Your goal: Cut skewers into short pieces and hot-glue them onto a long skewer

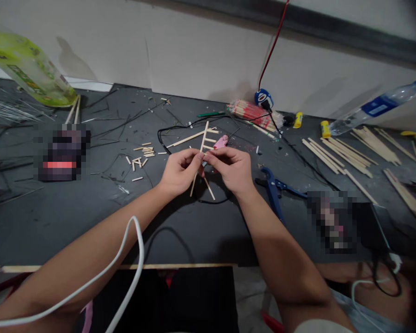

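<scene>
My left hand (183, 170) is closed on a small frame of thin wooden sticks (204, 136), a long stick with short rungs on its right side. Beside it, my right hand (229, 167) pinches at the same spot, its fingertips meeting those of the left; whatever lies between them is too small to make out. Loose stick ends stick out below the hands. Just behind the right hand is a pink object (221, 142). Several short cut sticks (145, 151) lie left of the hands, and a longer stick (186, 139) slants behind them.
Blue pliers-like tool (272, 189) lies right of my hands. Bundled sticks in plastic (253, 113), a blue plug device (264, 98) and black cable are behind. Long sticks (324, 156) and a water bottle (374, 108) lie right; a green-yellow bottle (31, 69) stands left. A white cable crosses my left forearm.
</scene>
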{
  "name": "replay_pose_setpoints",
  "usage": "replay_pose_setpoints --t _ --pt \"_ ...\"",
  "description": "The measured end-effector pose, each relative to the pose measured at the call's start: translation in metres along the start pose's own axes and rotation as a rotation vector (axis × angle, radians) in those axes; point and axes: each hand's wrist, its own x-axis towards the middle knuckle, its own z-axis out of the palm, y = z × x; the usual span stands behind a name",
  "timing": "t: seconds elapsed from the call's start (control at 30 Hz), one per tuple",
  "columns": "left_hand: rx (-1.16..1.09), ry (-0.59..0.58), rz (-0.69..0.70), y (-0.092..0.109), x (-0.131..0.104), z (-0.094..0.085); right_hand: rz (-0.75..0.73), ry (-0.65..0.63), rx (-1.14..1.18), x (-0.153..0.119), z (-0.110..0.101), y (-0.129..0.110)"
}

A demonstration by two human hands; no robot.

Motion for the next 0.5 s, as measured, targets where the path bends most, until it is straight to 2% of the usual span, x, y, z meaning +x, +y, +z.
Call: replay_pose_setpoints --t 0.13,0.27,0.5 --pt "-0.043 0.041 -0.032 0.0017 0.0009 0.0009 0.040 0.009 0.026 -0.0001 0.0011 -0.0021" --pt "-0.099 0.080 -0.069 0.0051 0.0026 0.0015 0.055 -0.058 0.069 -0.0001 -0.0004 -0.0012" --pt "-0.088 0.035 -0.050 0.0054 0.0029 -0.0012 0.004 -0.036 -0.010 0.0000 -0.0044 -0.0020"
